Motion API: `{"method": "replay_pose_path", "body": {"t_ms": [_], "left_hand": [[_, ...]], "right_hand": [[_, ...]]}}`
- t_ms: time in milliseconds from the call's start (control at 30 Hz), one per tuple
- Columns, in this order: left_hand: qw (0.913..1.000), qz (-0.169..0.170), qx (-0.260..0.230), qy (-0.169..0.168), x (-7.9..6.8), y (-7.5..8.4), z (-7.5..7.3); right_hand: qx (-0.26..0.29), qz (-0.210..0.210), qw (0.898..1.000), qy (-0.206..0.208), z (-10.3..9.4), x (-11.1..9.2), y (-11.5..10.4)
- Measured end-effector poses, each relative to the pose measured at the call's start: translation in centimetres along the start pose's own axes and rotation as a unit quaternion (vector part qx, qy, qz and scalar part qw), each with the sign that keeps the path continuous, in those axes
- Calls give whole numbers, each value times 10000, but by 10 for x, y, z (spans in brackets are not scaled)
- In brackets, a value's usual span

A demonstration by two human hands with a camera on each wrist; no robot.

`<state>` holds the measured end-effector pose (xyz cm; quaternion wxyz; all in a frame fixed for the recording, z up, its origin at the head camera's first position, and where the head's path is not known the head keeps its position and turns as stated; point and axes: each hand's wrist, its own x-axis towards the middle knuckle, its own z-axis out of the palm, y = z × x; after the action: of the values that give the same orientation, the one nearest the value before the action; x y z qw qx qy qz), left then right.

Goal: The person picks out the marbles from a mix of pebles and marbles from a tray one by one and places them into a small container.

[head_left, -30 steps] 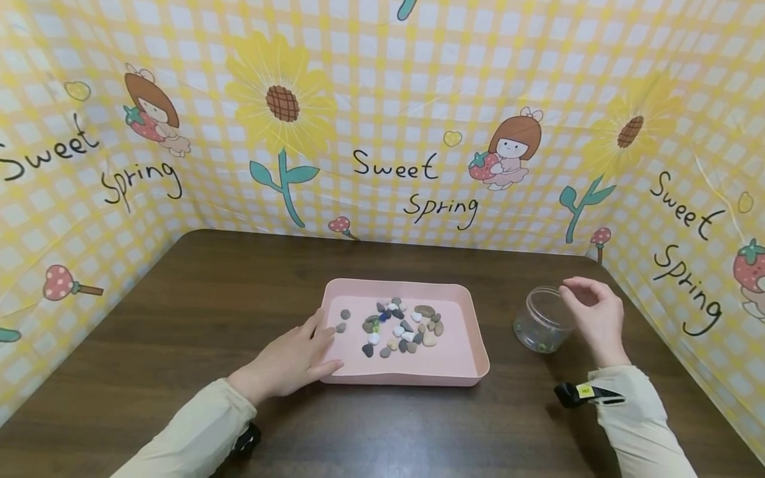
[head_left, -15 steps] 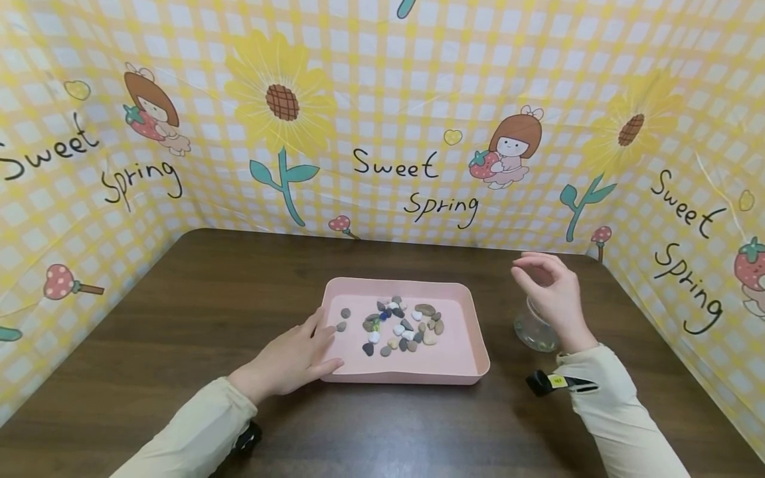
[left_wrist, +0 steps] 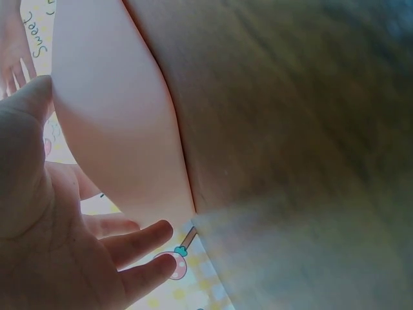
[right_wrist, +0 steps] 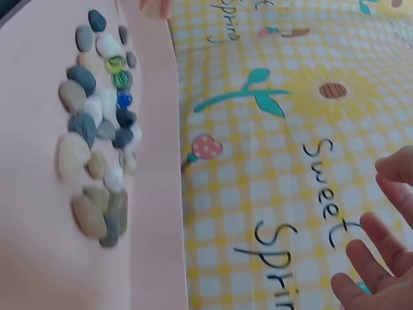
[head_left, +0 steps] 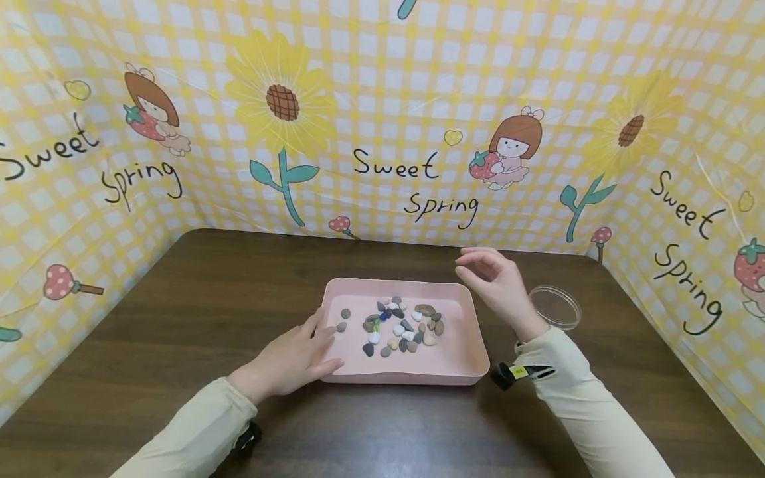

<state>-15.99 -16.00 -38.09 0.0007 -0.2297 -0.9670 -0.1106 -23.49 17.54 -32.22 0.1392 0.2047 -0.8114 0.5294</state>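
My left hand [head_left: 287,364] lies at the left end of a shallow pink tray [head_left: 457,352], fingers over its rim. Its fingers and thumb are spread in the left wrist view, the thumb at the tray wall. On the tray floor lie grey, white, tan and dark pebbles [right_wrist: 72,157], with a blue marble [right_wrist: 124,99] and a green marble [right_wrist: 121,79] among them. Raised above the tray's right back corner, my right hand [head_left: 496,289] has loosely bent fingers with a gap to the thumb and holds nothing. Behind its wrist stands a clear round jar [head_left: 558,309], partly hidden.
A dark wooden table [head_left: 227,292] carries the tray and jar. Yellow checked cloth [head_left: 382,99] with flowers and figures hangs around its back and sides. Two grey pebbles [head_left: 343,319] sit apart near the tray's left end.
My right hand has moved left from over the jar to above the tray's right back corner. The left hand, tray and pebbles stay where they were.
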Motion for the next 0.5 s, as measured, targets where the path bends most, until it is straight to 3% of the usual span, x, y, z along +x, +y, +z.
{"method": "replay_pose_path", "body": {"t_ms": [267, 500], "left_hand": [[10000, -36, -36, 25, 0, 1, 1], [9999, -66, -86, -2, 0, 2, 0]], "right_hand": [[205, -280, 9953, -899, 26, 7, -1], [289, -301, 9841, -1729, 40, 13, 4]]}}
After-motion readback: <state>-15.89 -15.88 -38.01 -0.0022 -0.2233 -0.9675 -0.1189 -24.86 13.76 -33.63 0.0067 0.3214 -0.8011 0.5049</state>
